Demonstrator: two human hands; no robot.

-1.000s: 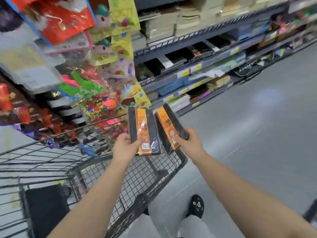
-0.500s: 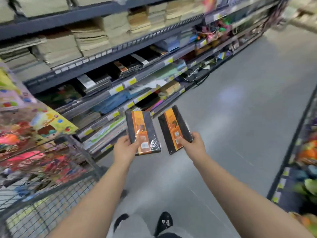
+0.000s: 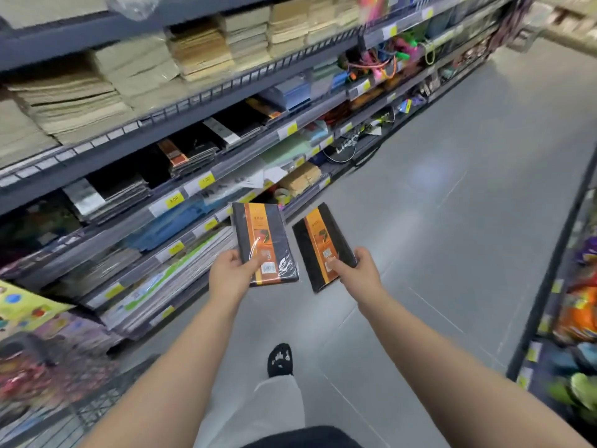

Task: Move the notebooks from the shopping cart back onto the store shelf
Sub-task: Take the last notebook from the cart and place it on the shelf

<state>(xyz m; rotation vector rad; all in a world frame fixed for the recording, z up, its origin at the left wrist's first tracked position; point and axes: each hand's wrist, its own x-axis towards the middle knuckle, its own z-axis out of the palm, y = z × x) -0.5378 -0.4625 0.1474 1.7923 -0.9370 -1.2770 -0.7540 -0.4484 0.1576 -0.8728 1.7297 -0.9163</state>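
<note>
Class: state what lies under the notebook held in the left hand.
Below the left notebook show grey floor and the store shelf bottom edge. The left hand grips its near corner; the fingers beneath it are hidden.

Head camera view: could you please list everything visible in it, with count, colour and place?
left notebook: one, black with orange band, wrapped, centre
right notebook: one, same colours, beside it, apart
store shelf: one, dark grey, several tiers, left
paper stacks: many, beige, upper tier
shelved notebooks: several stacks, black, middle tier
price tags: many, yellow and white, tier edges
shopping cart: one, grey wire, bottom left
floor: one, grey, aisle
shoe: one, black, bottom centre
left hand: one, bare, grips left notebook
right hand: one, bare, grips right notebook
</note>
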